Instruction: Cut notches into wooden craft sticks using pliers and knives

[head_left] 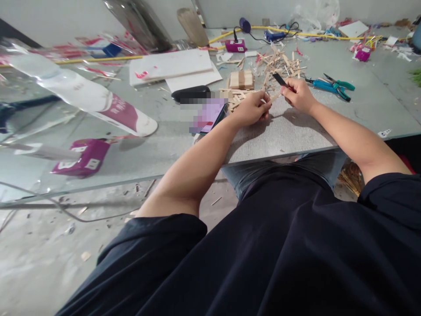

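Observation:
My left hand (255, 108) is closed, pinching a pale wooden craft stick (275, 97) that points toward my other hand. In my right hand (298, 95) is a slim black bar-shaped tool (279, 79), its dark end sticking out to the upper left; its exact kind is unclear. The stick's far end meets the fingers of my right hand, and I cannot tell whether they grip it too. Behind my hands lie a loose heap of craft sticks (279, 62) and a stacked bundle of them (242, 80). Beneath both hands is a grey board (263, 142).
Blue-green pliers (338, 87) lie right of my right hand. Left of my left forearm are a phone (212, 117) and a black case (190, 93). Farther left stand a white-and-red bottle (125, 112) and a purple power block (82, 157). A yellow cable (305, 36) runs along the back.

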{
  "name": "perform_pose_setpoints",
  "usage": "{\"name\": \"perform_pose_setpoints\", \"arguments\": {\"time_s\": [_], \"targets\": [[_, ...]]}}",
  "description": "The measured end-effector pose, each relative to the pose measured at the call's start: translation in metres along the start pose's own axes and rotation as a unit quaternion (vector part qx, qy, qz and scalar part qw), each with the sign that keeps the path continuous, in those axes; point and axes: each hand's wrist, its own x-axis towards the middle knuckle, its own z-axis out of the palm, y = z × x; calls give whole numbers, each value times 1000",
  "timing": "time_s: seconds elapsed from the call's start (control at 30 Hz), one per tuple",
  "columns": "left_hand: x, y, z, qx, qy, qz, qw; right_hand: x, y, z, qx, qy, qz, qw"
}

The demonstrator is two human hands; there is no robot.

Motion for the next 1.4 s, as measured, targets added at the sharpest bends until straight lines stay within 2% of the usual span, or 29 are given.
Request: {"name": "perform_pose_setpoints", "arguments": {"time_s": [0.07, 0.17, 0.23, 0.3, 0.4, 0.47, 0.53, 0.6, 0.67, 0.7, 0.77, 0.87, 0.93, 1.07, 1.27, 1.4], "targets": [[1, 2, -2, -11, 2, 16, 1000, 2, -3, 0, 101, -2, 15, 995], [-2, 10, -5, -58, 21, 69, 996, 4, -10, -4, 246, 7, 0, 969], [-14, 18, -3, -103, 39, 110, 988, -3, -18, -9, 326, 16, -30, 945], [-38, 27, 3, -159, 38, 140, 977, -19, -31, -15, 379, 31, -60, 923], [-86, 36, 23, -233, 22, 148, 961, -66, -59, -16, 398, 51, -72, 913], [-115, 38, 41, -279, 15, 117, 953, -105, -80, -8, 391, 92, -58, 914], [-138, 38, 58, -320, 18, 80, 944, -145, -101, 5, 400, 186, -31, 897], [-155, 39, 72, -358, 29, 62, 931, -181, -118, 19, 431, 280, 4, 858], [-170, 42, 84, -389, 60, 53, 918, -209, -130, 30, 428, 275, 14, 861], [-177, 43, 88, -404, 64, 50, 911, -221, -135, 35, 422, 243, 13, 873], [-191, 46, 97, -422, 66, 46, 903, -236, -140, 41, 424, 212, 15, 880], [-204, 44, 110, -459, 99, 42, 882, -243, -142, 51, 443, 166, 9, 881], [-205, 38, 117, -488, 126, 9, 864, -241, -140, 60, 457, 144, 10, 878], [-201, 23, 123, -481, 166, 1, 861, -234, -132, 72, 487, 152, 23, 860], [-203, 20, 124, -459, 131, 4, 878, -231, -124, 76, 546, 152, 18, 824], [-202, 21, 126, -454, 122, 11, 882, -227, -123, 73, 575, 131, 28, 807]]}}
